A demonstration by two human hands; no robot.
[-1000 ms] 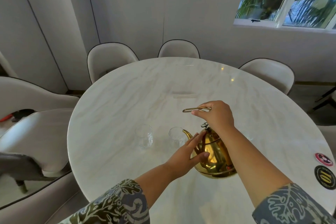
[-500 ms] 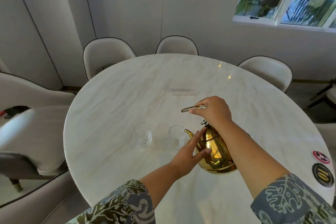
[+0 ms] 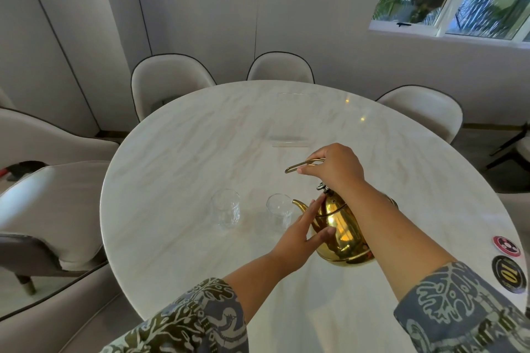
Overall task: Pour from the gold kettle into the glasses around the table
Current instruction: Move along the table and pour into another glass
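Right hand [image 3: 335, 169] closed on the top handle of the gold kettle [image 3: 341, 232], which is held tilted over the marble bench [image 3: 177, 152], spout at the rim of the near glass [image 3: 279, 210]; left hand [image 3: 301, 235] open, fingers flat against the kettle's belly. Far glass [image 3: 226, 208] stands just beside the near one, apart from the kettle. Both glasses look empty and no stream is visible, so pouring appears about to begin, with every glass left to fill.
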